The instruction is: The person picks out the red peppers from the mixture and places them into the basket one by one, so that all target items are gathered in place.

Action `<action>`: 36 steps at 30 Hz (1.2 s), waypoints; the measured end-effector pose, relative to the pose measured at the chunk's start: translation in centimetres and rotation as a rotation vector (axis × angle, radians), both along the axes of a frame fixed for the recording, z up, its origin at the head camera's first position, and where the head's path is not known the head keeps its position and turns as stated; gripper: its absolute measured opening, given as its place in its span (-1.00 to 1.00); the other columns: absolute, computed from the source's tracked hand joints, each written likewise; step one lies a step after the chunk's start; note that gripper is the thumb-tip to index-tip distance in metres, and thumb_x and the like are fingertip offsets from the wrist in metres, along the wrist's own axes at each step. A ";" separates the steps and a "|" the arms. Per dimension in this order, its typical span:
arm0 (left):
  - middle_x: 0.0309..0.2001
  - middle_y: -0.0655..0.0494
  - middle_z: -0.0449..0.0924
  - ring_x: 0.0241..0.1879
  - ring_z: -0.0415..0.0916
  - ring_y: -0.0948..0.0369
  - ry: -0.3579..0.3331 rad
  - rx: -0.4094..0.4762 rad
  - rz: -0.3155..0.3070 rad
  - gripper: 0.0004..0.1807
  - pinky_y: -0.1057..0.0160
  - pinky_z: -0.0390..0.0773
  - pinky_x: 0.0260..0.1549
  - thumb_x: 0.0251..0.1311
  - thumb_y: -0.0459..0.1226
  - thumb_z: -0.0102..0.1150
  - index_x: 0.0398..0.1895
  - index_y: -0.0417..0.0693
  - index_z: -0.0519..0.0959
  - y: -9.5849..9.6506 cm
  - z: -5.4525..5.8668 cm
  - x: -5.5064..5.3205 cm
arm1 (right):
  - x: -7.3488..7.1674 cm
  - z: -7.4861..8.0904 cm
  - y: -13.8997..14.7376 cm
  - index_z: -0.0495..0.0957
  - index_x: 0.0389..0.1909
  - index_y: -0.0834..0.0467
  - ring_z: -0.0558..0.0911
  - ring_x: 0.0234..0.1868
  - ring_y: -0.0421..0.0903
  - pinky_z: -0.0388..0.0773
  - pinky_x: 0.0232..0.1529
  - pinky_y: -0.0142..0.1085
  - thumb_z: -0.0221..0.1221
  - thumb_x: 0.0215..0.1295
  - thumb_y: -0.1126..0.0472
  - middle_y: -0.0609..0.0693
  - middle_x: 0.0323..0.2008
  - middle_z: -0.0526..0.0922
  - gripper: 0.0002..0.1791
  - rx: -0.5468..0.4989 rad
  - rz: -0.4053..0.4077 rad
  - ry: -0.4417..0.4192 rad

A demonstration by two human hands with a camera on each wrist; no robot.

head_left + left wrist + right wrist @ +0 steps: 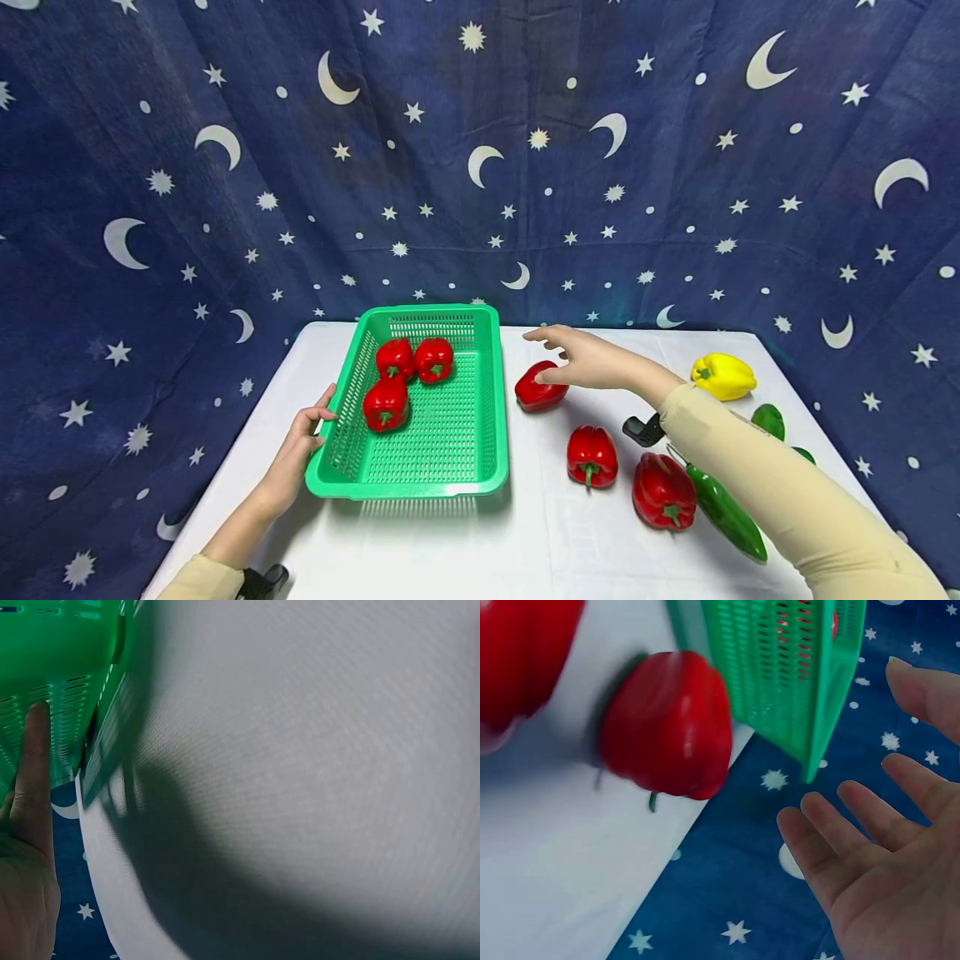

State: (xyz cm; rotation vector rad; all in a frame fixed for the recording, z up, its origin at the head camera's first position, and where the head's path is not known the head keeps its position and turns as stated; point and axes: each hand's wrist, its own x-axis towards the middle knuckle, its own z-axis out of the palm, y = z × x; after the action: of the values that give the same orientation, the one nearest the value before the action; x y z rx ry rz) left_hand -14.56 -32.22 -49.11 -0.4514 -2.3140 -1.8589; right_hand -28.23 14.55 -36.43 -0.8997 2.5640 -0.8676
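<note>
My left hand [294,446] rests its fingertips on the left rim of a green plastic basket [491,483]. One straight finger [34,765] lies against the basket's outer wall in the left wrist view. Three red bell peppers [387,403] sit together inside it. To the right of the basket, my right hand [592,358] is stretched out with its fingers spread and nothing in them. Below its thumb in the head view lies a red bell pepper [536,393]. In the right wrist view, that hand [896,862] is apart from a red bell pepper [671,727].
Two more red bell peppers, one in front [592,456] and one farther right [664,492], lie on the white table [480,550]. A long green pepper [727,514] and a yellow bell pepper [723,377] are by the right arm, which partly hides other green ones. A starry blue curtain [450,183] hangs behind.
</note>
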 end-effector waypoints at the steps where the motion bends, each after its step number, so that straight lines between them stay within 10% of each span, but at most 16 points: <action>1: 0.63 -0.24 -0.16 0.53 -0.15 0.43 0.002 0.000 -0.001 -0.63 0.49 0.03 0.24 0.22 -0.56 -0.37 0.11 -0.42 0.19 0.0 0.0 0.0 | 0.0 -0.1 0.2 0.31 0.50 0.01 0.41 0.38 0.14 0.47 0.21 0.07 0.31 0.30 0.04 0.08 0.42 0.38 -0.24 0.007 -0.006 -0.005; 36: 0.62 -0.25 -0.16 0.51 -0.09 0.49 -0.002 0.018 0.004 -0.64 0.49 0.04 0.24 0.20 -0.57 -0.35 0.09 -0.41 0.19 0.0 -0.1 0.0 | -3.2 -6.7 0.8 0.33 0.45 0.20 0.44 0.27 0.16 0.43 0.24 0.05 0.39 0.06 0.33 0.22 0.35 0.41 -0.14 0.115 0.019 -0.047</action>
State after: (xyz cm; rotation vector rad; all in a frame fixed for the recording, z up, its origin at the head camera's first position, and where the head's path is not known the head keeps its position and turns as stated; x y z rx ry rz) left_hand -14.53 -32.21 -49.25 -0.4425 -2.2952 -1.8776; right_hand -31.45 15.38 -43.08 -0.8584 2.5313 -0.7189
